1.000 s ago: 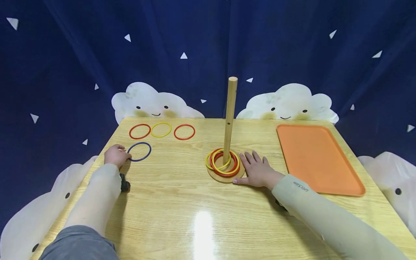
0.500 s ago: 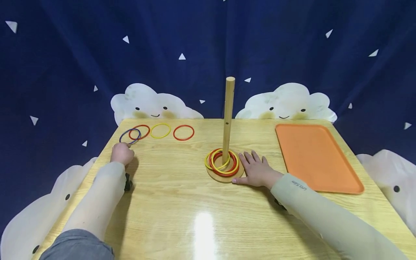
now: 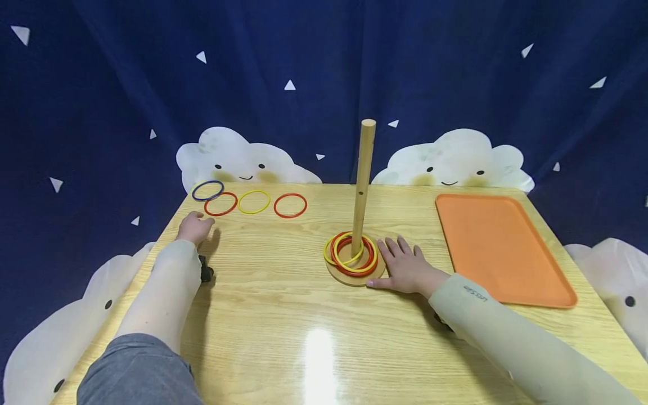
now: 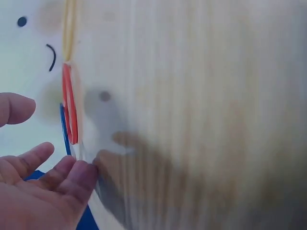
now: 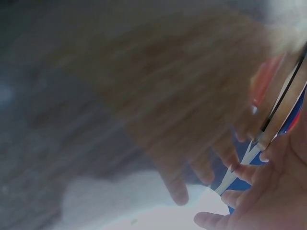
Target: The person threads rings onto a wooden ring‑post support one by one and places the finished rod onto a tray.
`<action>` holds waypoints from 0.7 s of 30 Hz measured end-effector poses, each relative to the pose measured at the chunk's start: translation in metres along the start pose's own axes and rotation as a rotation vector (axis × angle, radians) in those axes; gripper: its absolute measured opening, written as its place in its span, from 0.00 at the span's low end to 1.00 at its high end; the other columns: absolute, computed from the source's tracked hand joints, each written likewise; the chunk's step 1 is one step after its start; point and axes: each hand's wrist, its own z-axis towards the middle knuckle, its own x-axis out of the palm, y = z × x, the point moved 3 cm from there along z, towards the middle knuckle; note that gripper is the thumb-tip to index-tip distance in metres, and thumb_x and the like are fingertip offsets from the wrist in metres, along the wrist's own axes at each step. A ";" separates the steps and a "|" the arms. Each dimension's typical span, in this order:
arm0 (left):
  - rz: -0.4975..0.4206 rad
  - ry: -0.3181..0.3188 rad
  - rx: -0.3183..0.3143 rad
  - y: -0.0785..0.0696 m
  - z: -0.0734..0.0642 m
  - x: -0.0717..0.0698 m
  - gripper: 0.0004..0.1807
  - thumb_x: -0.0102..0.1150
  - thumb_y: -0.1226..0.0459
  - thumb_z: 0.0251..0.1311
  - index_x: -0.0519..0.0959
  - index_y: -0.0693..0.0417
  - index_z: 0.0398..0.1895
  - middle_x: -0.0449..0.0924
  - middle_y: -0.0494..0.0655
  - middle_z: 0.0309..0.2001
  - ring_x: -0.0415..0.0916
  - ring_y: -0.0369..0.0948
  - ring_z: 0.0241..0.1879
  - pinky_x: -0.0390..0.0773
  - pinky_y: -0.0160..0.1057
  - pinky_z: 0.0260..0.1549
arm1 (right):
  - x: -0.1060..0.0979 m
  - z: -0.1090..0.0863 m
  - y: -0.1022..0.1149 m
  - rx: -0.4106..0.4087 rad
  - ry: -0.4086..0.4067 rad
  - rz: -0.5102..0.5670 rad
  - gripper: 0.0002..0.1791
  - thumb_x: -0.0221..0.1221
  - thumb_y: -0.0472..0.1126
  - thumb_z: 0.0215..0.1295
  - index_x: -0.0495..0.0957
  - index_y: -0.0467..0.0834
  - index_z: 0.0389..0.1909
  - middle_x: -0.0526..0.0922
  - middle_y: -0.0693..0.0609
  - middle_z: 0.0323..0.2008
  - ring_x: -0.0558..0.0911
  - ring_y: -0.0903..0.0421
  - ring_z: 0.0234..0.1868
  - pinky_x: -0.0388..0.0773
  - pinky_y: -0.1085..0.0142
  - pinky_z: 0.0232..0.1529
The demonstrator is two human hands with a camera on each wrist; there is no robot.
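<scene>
In the head view my left hand (image 3: 195,228) is over the table's left side, holding nothing, with its thumb apart from the fingers. Just beyond it, a blue ring (image 3: 193,195) lies at the far left corner, partly overlapping a red ring (image 3: 219,215). My right hand (image 3: 406,271) lies with spread fingers against the right edge of a round wooden base (image 3: 346,278), touching it. From that base rises a wooden post (image 3: 363,185), tilted slightly in view. Several red and yellow rings (image 3: 375,260) encircle the post's foot.
A yellow ring (image 3: 254,213) and another red ring (image 3: 290,217) lie along the table's back edge. On the right sits an orange tray (image 3: 496,247). A dark blue curtain (image 3: 314,67) with cloud figures hangs behind the wooden table (image 3: 263,315).
My left hand moved the blue ring from in front of the red ring to the back left corner and let go of it. The right hand stayed by the base.
</scene>
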 end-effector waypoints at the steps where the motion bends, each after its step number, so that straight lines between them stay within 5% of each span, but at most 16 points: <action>1: -0.045 -0.006 -0.020 -0.001 0.002 0.000 0.37 0.43 0.57 0.76 0.52 0.75 0.76 0.55 0.77 0.73 0.56 0.67 0.72 0.63 0.60 0.69 | 0.000 0.000 0.000 0.003 -0.001 0.002 0.62 0.56 0.77 0.64 0.49 0.36 0.81 0.53 0.33 0.78 0.47 0.28 0.78 0.51 0.25 0.69; 4: -0.163 -0.021 -0.064 -0.004 0.009 0.000 0.37 0.45 0.57 0.76 0.52 0.73 0.78 0.57 0.73 0.74 0.69 0.62 0.63 0.72 0.54 0.62 | 0.000 0.000 -0.001 0.011 -0.002 0.003 0.62 0.57 0.77 0.63 0.49 0.37 0.82 0.52 0.34 0.79 0.47 0.29 0.78 0.49 0.26 0.70; 8: -0.186 -0.026 -0.075 -0.009 0.014 -0.002 0.38 0.48 0.58 0.74 0.52 0.72 0.78 0.60 0.72 0.73 0.78 0.50 0.43 0.77 0.45 0.50 | 0.003 -0.001 -0.001 0.006 -0.005 -0.005 0.62 0.56 0.77 0.63 0.50 0.37 0.82 0.52 0.33 0.79 0.47 0.29 0.78 0.49 0.26 0.69; 15: -0.278 0.069 -0.092 -0.016 0.022 0.009 0.37 0.46 0.58 0.77 0.50 0.65 0.81 0.49 0.65 0.80 0.71 0.48 0.48 0.76 0.36 0.41 | 0.004 -0.001 -0.001 0.007 -0.016 -0.015 0.62 0.56 0.78 0.63 0.50 0.38 0.82 0.53 0.34 0.79 0.47 0.30 0.78 0.49 0.26 0.69; 17: -0.243 0.080 -0.078 -0.018 0.023 0.012 0.35 0.44 0.59 0.77 0.52 0.65 0.81 0.52 0.66 0.78 0.71 0.46 0.43 0.75 0.36 0.37 | 0.003 -0.001 -0.001 0.006 -0.020 -0.012 0.62 0.56 0.78 0.63 0.51 0.37 0.81 0.53 0.34 0.79 0.47 0.29 0.78 0.50 0.25 0.69; 21: -0.019 0.072 0.020 -0.022 0.019 0.013 0.30 0.44 0.59 0.76 0.64 0.72 0.72 0.69 0.72 0.65 0.74 0.51 0.38 0.76 0.43 0.39 | 0.000 -0.001 0.000 0.006 -0.015 -0.005 0.62 0.56 0.78 0.63 0.50 0.37 0.81 0.53 0.33 0.78 0.47 0.29 0.78 0.49 0.26 0.69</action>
